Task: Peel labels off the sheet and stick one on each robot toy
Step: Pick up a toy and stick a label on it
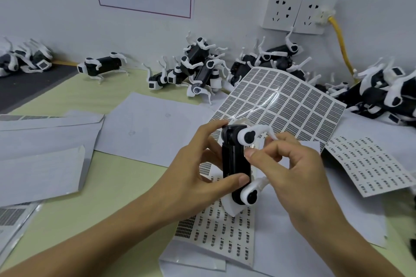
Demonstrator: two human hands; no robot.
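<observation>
Step in hand, as judged: sticking, not peeling. One robot toy (235,164) is held up above the counter (108,189), black body nearly upright, white legs turned to the right.

Left hand (198,171): grasping the toy. The thumb is laid across the lower part of the black body; a fingertip is seen at the top end, the other fingers are hidden behind. The grip is firm and wrapped round the body.

Right hand (290,164): curled in a pinch at the toy's right flank, between the upper and lower leg joints. A small pale label (253,146) appears at the fingertips, touching or just off the toy's side; whether it is already seated cannot be told, as the fingers cover it.

Position of task things relative to the grip: the large label sheet (279,101) lies curled just behind the held toy, well within reach. A second sheet with sparser print (371,164) lies to the right, and a third (227,231) directly beneath the hands. Unheld toys are heaped along the wall: a middle pile (193,69), a right pile (378,87), a single one standing (101,67), and a far-left group (24,58).

Next move, as judged: the label is to be pressed flat along its full length without creasing, the toy set aside apart from the unlabelled heaps, and a fresh label lifted by one corner from the sheet.

Which heap is labelled cannot be told.
</observation>
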